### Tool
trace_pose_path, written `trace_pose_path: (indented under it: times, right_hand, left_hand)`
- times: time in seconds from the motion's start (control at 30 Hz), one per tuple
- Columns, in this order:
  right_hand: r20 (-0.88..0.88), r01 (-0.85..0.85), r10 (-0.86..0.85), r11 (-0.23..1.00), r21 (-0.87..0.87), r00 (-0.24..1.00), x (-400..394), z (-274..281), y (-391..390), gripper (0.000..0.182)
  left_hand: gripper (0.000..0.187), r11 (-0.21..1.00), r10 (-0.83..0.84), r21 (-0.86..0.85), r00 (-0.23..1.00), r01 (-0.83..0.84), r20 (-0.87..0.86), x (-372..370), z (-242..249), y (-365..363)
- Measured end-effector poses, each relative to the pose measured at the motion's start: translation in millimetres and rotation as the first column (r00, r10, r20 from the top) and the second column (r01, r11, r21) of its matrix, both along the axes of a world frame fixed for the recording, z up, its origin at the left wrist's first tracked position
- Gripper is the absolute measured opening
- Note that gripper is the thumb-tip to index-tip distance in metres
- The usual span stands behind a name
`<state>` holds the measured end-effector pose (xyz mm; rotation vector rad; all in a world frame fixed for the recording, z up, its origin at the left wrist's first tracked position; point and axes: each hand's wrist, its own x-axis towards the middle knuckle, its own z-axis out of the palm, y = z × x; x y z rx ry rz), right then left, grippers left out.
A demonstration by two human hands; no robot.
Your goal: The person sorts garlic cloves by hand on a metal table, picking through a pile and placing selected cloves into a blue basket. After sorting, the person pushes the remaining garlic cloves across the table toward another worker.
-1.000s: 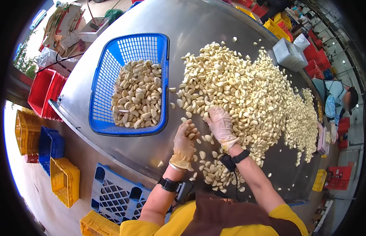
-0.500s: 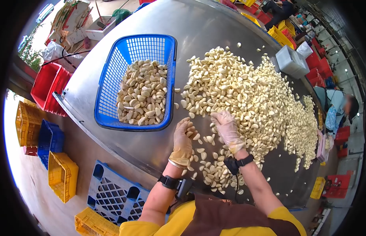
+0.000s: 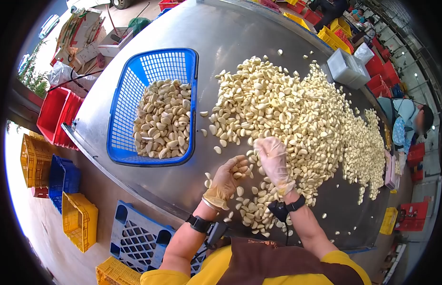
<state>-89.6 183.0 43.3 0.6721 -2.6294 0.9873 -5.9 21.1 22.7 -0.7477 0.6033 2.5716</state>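
Peeled garlic cloves (image 3: 287, 109) lie in a wide heap on the metal table, thinning into smaller piles at the right. My left hand (image 3: 226, 181), in a thin glove, has its fingers curled round a few cloves at the near left side of the heap. Close beside it, my right hand (image 3: 274, 164), also gloved, is over the heap's near edge with fingertips pressed together. Whatever they pinch is hidden. Left of the heap stands a blue basket (image 3: 120, 118), partly filled with darker-looking cloves.
The metal table (image 3: 95, 111) has a raised edge. A grey-white tub (image 3: 342, 66) sits at its far right edge, near a person in light blue (image 3: 403, 118). Red crates (image 3: 59, 114), yellow crates (image 3: 78, 221) and a pallet (image 3: 140, 237) stand on the floor at left.
My left hand has moved away from the basket, closer to my right hand. The right hand stays near the heap's edge, its fingers drawn closer together. The view has shifted slightly.
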Motion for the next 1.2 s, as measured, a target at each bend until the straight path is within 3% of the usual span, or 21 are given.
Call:
trace_pose_path:
  times: [0.03,0.1,0.23,0.3,0.33,0.4,0.47,0.57,0.6,0.63,0.7,0.73,0.77,0.83,0.87,0.9,0.97,1.0,1.1,1.13,1.2]
  right_hand:
    - [0.043,0.170,-0.179,0.974,0.149,0.983,-18.0,1.5,10.1,0.015]
    - [-0.186,0.324,-0.267,0.822,0.468,0.946,-37.4,-20.5,23.8,0.019]
    - [-0.120,0.204,-0.166,0.804,0.559,0.979,-41.9,-32.9,23.3,0.028]
    - [-0.085,0.175,-0.155,0.929,0.326,0.984,-33.8,-36.6,32.1,0.030]
    - [-0.081,0.165,-0.146,0.928,0.334,0.986,-28.5,-38.7,38.4,0.030]
    - [0.240,0.124,-0.105,0.990,-0.063,0.965,-17.5,-41.4,51.8,0.029]
    - [0.617,0.312,0.066,0.817,-0.484,0.784,9.8,0.0,36.5,0.031]
    - [0.748,0.262,0.241,0.835,-0.484,0.618,32.2,31.6,31.6,0.033]
    - [0.623,-0.021,0.186,0.965,-0.263,0.760,35.1,31.0,30.7,0.031]
    - [0.619,-0.020,0.187,0.963,-0.267,0.763,38.7,32.2,29.3,0.031]
    - [0.100,-0.207,0.188,0.950,0.236,0.977,47.5,38.6,22.1,0.028]
    - [0.215,-0.202,0.189,0.979,0.039,0.958,52.1,40.3,20.7,0.029]
    - [0.213,-0.200,0.187,0.979,0.039,0.959,56.6,42.8,23.9,0.029]
    - [0.535,-0.215,0.235,0.971,-0.101,0.812,67.6,46.6,38.1,0.031]
    - [0.618,-0.370,0.294,0.929,-0.005,0.729,68.4,42.9,53.3,0.035]
    - [0.619,-0.362,0.286,0.932,-0.004,0.731,66.1,38.0,63.6,0.035]
    - [0.333,-0.343,0.257,0.910,0.232,0.907,58.8,26.9,82.1,0.038]
    - [0.284,-0.159,0.062,0.929,0.333,0.957,46.3,22.3,89.5,0.046]
    - [-0.162,0.208,-0.137,0.766,0.608,0.977,16.4,-4.2,101.5,0.058]
    - [-0.167,0.219,-0.147,0.771,0.598,0.975,22.5,1.1,92.4,0.058]
    - [-0.064,0.175,-0.214,0.554,0.814,0.975,50.1,11.6,67.6,0.065]
  left_hand:
    - [0.034,1.000,-0.005,-0.003,1.000,0.005,-0.004,1.6,-8.3,3.3]
    - [0.031,0.996,-0.047,0.065,0.995,0.053,-0.090,2.1,-16.7,5.2]
    - [0.030,0.995,-0.035,0.090,0.997,0.040,-0.064,0.4,-14.4,1.3]
    - [0.029,0.996,0.003,0.091,0.999,0.001,-0.047,-0.6,-11.6,0.4]
    - [0.028,0.996,0.033,0.084,0.999,-0.030,-0.033,-1.1,-8.4,0.3]
    - [0.028,0.998,0.036,0.044,0.999,-0.034,-0.028,-0.7,-3.9,2.2]
    - [0.028,1.000,0.026,-0.005,0.999,-0.026,-0.024,-1.1,5.2,3.1]
    - [0.029,0.988,-0.111,-0.118,0.985,0.095,-0.131,0.8,12.6,9.9]
    - [0.031,0.984,-0.166,-0.090,0.972,0.152,-0.169,1.2,9.8,11.6]
    - [0.032,0.976,-0.218,-0.067,0.953,0.208,-0.211,0.5,8.3,11.8]
    - [0.033,0.968,-0.250,-0.093,0.936,0.234,-0.249,0.7,4.4,11.0]
    - [0.032,0.970,-0.230,-0.133,0.941,0.202,-0.249,0.7,-1.5,10.9]
    - [0.032,0.970,-0.210,-0.172,0.946,0.170,-0.248,0.4,-5.9,10.8]
    - [0.031,0.985,-0.140,-0.127,0.971,0.116,-0.194,-0.7,1.7,6.1]
    - [0.032,0.994,-0.069,-0.099,0.981,0.052,-0.179,-1.3,1.0,2.5]
    - [0.033,0.997,0.001,-0.071,0.987,-0.013,-0.163,-2.3,0.4,-0.1]
    - [0.033,0.995,0.005,-0.094,0.985,-0.022,-0.173,-3.8,3.0,-0.2]
    - [0.032,0.993,0.002,-0.115,0.983,-0.023,-0.181,-4.4,4.2,0.8]
    - [0.026,0.985,-0.018,-0.172,0.983,-0.014,-0.184,-2.6,8.0,5.2]
    - [0.023,0.986,-0.008,-0.169,0.988,-0.018,-0.155,-2.5,4.8,5.0]
    - [0.022,0.989,0.000,-0.144,0.995,-0.015,-0.100,-2.9,-2.6,2.6]
